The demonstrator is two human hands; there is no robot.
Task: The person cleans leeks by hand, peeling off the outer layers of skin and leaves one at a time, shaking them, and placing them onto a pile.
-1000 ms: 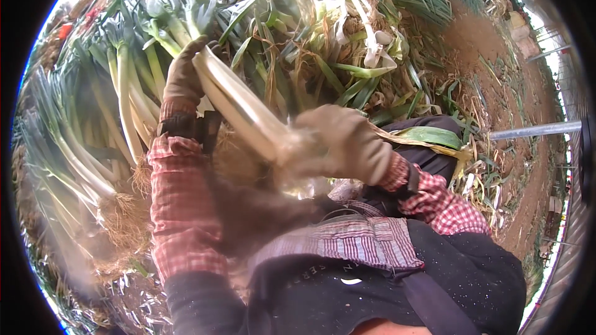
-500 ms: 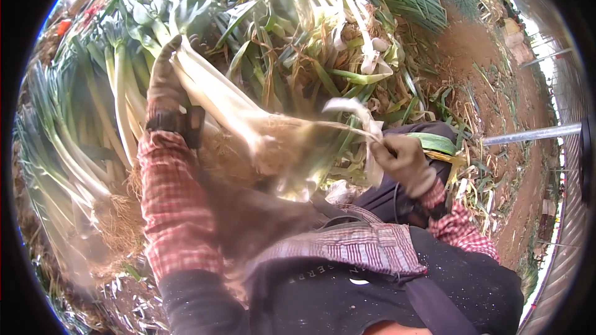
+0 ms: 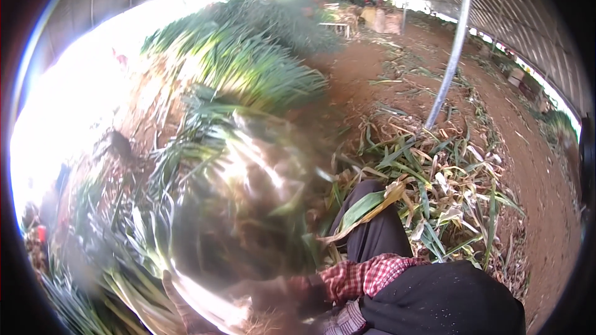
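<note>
At the lower left my gloved left hand (image 3: 178, 303) is closed around the white stalks of a few thick, leek-like green onions (image 3: 202, 294). Their green tops point up and away, while the roots (image 3: 264, 321) lie toward my lap. My right hand (image 3: 264, 291) reaches across from the right, close to the root end. Motion smears its fingers, so whether it grips anything is unclear. More green onions (image 3: 133, 294) lie beside my left hand. A broad green and yellowed leaf (image 3: 366, 209) rests over my knee.
Peeled leaves (image 3: 447, 180) are heaped to the right of my knee, near a slanting metal pole (image 3: 450, 62). A big pile of green onions (image 3: 248, 68) lies ahead. Brown soil (image 3: 515, 155) runs along the right, under the tunnel roof (image 3: 521, 12).
My view has swung up and right, showing the tunnel. My right hand has come left from beside my knee, where it held a pale peeled strip, to near the roots. My left hand keeps hold.
</note>
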